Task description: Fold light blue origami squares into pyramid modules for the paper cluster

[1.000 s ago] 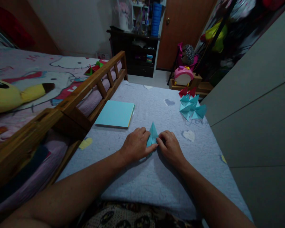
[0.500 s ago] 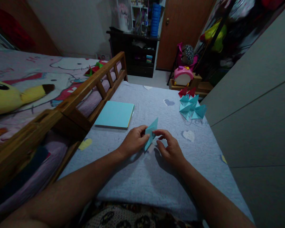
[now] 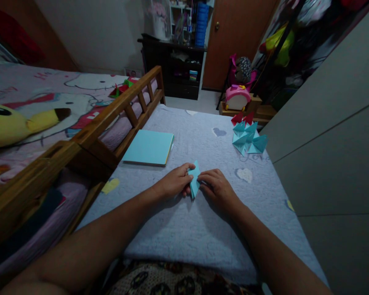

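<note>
Left fingers (image 3: 187,169) pinch the left edge of the paper (image 3: 194,183). Right fingers (image 3: 203,177) close on its right side, so both sets grasp the same small blue folded piece, w/ its tip pointing away from the person. The paper stands on edge, partly lifted, lower corner at or just above the mattress (image 3: 187,239); whether it touches can't be told. It sits near the mattress's middle, slightly toward the near edge, between the left hand (image 3: 172,185) and right hand (image 3: 219,189).

Judged from this, the step in hand is a fold or crease on the piece. To do it well:
- match the edges before pressing, since a soft mattress gives under a crease
- hold one side fixed w/ the left hand & run the right thumb along the fold
- keep the pinch close to the fold line so the layers don't slip
- firm the crease between the fingers, not against the sheet

Further out, a stack (image 3: 149,147) of blue sheets lies by the left edge, next to the wooden rail (image 3: 123,107). A pile (image 3: 249,139) of folded blue & red pieces sits at the far right corner, well apart from the hands.
</note>
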Tool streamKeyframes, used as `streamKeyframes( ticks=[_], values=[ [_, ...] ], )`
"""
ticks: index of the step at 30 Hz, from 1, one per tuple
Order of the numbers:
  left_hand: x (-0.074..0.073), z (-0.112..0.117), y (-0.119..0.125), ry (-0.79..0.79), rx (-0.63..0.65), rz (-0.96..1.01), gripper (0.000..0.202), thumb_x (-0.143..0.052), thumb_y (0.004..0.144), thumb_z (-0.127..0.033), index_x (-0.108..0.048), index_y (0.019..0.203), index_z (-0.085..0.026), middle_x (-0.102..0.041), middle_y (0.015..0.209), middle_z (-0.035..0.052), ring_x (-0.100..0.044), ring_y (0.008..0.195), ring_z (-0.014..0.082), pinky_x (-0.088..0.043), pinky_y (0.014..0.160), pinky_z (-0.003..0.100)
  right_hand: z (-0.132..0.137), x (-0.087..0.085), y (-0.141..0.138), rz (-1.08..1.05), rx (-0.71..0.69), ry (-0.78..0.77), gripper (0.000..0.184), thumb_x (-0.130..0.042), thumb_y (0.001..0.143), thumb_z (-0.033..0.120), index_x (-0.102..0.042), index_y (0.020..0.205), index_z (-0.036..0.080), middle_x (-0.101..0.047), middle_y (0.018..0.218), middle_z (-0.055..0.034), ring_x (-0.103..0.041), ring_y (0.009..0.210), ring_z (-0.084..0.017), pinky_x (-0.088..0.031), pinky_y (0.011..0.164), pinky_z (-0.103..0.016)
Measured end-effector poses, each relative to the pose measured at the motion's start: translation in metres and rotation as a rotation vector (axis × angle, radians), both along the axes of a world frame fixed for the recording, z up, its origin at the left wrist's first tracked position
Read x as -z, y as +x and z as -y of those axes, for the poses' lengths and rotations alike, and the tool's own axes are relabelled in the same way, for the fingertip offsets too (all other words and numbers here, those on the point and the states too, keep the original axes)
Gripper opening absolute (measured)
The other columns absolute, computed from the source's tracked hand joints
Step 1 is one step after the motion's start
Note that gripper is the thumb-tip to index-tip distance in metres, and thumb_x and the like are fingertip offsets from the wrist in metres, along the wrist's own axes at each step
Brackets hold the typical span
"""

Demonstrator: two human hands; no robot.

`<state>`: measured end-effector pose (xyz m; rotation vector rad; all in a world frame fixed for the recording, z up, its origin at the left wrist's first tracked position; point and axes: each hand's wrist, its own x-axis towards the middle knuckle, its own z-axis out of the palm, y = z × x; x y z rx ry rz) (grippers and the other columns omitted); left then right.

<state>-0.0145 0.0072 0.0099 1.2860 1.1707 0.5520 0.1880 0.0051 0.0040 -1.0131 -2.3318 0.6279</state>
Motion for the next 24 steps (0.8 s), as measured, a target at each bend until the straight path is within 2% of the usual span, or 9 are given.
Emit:
streamKeyframes(
  ticks=[4,10,14,17,24],
  values=[
    [-0.004,-0.004,-0.009,0.105,0.099,-0.142,0.045,-0.041,0.094,-0.025,-0.045,0.137,-0.012,-0.059,0.060,-0.0034,-0.055,0.048,0.0131,-0.040,0.048,0.022,-0.001,0.003,0.000,0.036,0.003,-0.007,0.021,-0.059,0.093,0.016,-0.068,0.110,0.021,-0.071,0.110,-0.0082,-0.057,0.103,-0.023,-0.044,0.095,-0.041],
    [-0.011,-0.012,-0.020,0.451,0.156,-0.474,0.036,-0.051,0.084,-0.018,-0.060,0.118,-0.016,-0.064,0.071,0.0001,-0.059,0.064,0.0165,-0.042,0.062,0.026,-0.004,0.008,0.000,0.109,0.000,0.014,0.025,-0.062,0.090,0.014,-0.069,0.113,0.021,-0.070,0.112,-0.0086,-0.056,0.103,-0.024,-0.044,0.092,-0.042],
    [-0.011,-0.014,-0.030,0.613,0.286,-0.500,0.032,-0.054,0.076,-0.013,-0.064,0.106,-0.019,-0.064,0.095,0.0049,-0.060,0.085,0.0187,-0.047,0.078,0.028,-0.006,0.009,-0.001,0.107,0.010,0.028,0.020,-0.063,0.091,0.016,-0.071,0.108,0.022,-0.069,0.107,-0.0078,-0.056,0.099,-0.023,-0.044,0.090,-0.041],
    [-0.010,-0.015,-0.034,0.653,0.344,-0.506,0.032,-0.059,0.077,-0.016,-0.064,0.108,-0.020,-0.059,0.101,0.0050,-0.058,0.092,0.0194,-0.047,0.084,0.029,-0.006,0.009,-0.002,0.100,0.017,0.026,0.022,-0.064,0.090,0.015,-0.071,0.109,0.022,-0.068,0.108,-0.0082,-0.055,0.100,-0.024,-0.044,0.091,-0.041],
    [-0.012,-0.018,-0.034,0.630,0.363,-0.521,0.030,-0.064,0.079,-0.018,-0.066,0.109,-0.021,-0.056,0.102,0.0035,-0.058,0.093,0.0190,-0.046,0.085,0.029,-0.006,0.008,-0.003,0.090,0.029,0.024,0.015,-0.063,0.093,0.021,-0.072,0.106,0.021,-0.067,0.105,-0.0080,-0.055,0.097,-0.023,-0.044,0.089,-0.040]
  ],
)
